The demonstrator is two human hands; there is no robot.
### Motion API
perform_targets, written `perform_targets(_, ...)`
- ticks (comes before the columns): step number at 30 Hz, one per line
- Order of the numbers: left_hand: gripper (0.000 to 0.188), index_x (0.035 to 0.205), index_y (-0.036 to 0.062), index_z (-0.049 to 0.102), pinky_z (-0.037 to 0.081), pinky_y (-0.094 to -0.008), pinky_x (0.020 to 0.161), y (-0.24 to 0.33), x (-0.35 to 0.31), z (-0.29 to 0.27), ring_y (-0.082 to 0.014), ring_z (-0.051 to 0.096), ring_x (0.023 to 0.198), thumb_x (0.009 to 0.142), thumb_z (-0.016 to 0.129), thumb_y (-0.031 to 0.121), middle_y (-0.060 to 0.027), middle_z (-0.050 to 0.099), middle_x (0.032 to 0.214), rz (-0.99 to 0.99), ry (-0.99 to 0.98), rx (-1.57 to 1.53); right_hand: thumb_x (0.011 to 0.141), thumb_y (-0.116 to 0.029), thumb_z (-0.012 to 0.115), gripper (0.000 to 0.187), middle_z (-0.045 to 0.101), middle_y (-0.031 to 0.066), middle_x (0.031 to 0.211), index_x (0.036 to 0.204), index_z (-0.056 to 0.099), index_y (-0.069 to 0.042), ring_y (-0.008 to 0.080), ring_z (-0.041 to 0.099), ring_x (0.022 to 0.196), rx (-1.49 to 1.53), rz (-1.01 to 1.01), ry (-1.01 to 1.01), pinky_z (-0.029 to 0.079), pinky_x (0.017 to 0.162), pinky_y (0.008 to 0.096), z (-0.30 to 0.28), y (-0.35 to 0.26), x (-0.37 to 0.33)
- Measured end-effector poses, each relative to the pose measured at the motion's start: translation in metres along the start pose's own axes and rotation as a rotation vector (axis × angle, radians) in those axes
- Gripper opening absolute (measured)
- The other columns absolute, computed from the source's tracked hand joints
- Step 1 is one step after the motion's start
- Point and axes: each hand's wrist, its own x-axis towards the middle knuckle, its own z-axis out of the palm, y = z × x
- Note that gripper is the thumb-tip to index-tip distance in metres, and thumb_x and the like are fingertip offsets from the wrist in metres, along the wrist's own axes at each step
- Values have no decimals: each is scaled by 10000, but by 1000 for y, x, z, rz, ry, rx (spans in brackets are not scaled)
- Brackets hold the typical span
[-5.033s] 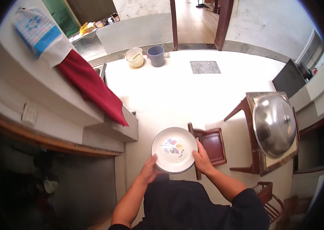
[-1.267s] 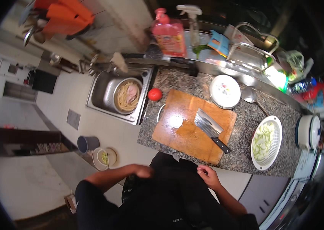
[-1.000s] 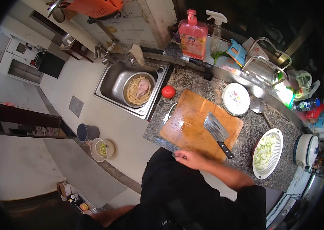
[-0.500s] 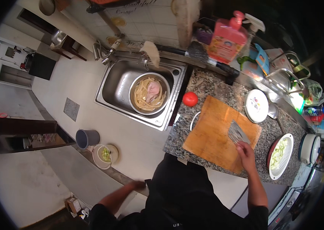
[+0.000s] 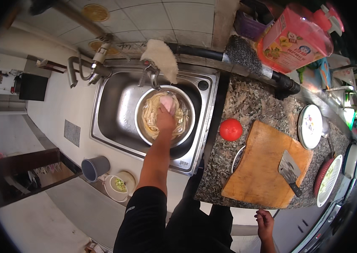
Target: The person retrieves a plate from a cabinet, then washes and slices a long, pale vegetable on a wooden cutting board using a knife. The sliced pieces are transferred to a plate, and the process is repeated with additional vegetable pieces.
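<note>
My left hand point(image 5: 165, 120) reaches into a metal bowl point(image 5: 192, 110) standing in the sink, its fingers closed on a piece of pale pink raw meat point(image 5: 168, 102). Pale yellow strips point(image 5: 149, 113) lie around the meat in the bowl, in what looks like water. Down beside the counter's front edge hangs my right hand point(image 5: 265, 222), fingers loosely curled and apart, with nothing in them. Above it, a cleaver point(image 5: 289, 166) rests flat on the wooden cutting board point(image 5: 262, 160), its black handle towards the near right corner.
A tap point(image 5: 149, 76) with a cloth point(image 5: 160, 59) rises behind the bowl at the steel sink point(image 5: 115, 105). Left of the board sits a tomato point(image 5: 231, 129). Stacked plates point(image 5: 310, 126) and a white colander point(image 5: 329, 181) stand to the right. Bins point(image 5: 95, 168) are on the floor.
My right hand has let go of the cleaver, which now lies on the board, and dropped off the counter. My left hand has moved from my side into the bowl onto the meat.
</note>
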Motion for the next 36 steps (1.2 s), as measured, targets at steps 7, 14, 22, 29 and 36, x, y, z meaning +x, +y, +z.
perform_targets(7,326,1134,30,628,528,-301,699,-42,9,-42,-159,643,792,870,690,211,-36,675,962,-209,-486,-1238,906,4,588,152,648,102,983,1052,622,23,173,648,865,37,4,35,526,787,288,13,-10,3)
perform_targets(14,328,1217,25,561,563,-359,808,-59,10,-69,-227,664,954,916,610,146,-109,667,1068,-351,-933,-1636,906,-44,611,135,651,100,962,1021,643,18,165,644,853,14,-47,36,525,764,288,19,-25,16)
perform_targets(22,629,1282,-17,489,535,-373,854,-72,40,-35,-270,657,978,775,763,235,-159,667,1095,-133,-668,-883,920,-43,595,156,633,80,1017,1067,614,8,156,633,863,-16,-42,49,510,789,284,18,-30,11)
perform_targets(29,779,1383,45,386,518,-391,893,-64,31,-35,-292,633,1057,703,764,91,-153,623,1170,-37,-575,-786,844,15,647,191,660,127,986,1033,643,-3,207,653,869,-140,-90,7,537,747,304,41,-41,12)
perform_targets(36,624,1377,110,398,560,-432,833,-54,-21,-140,-276,641,1006,816,645,-3,-119,601,1160,-401,-807,-1357,867,-39,664,285,637,123,1009,1145,605,-10,217,635,890,-27,-464,-257,508,767,307,129,-145,92)
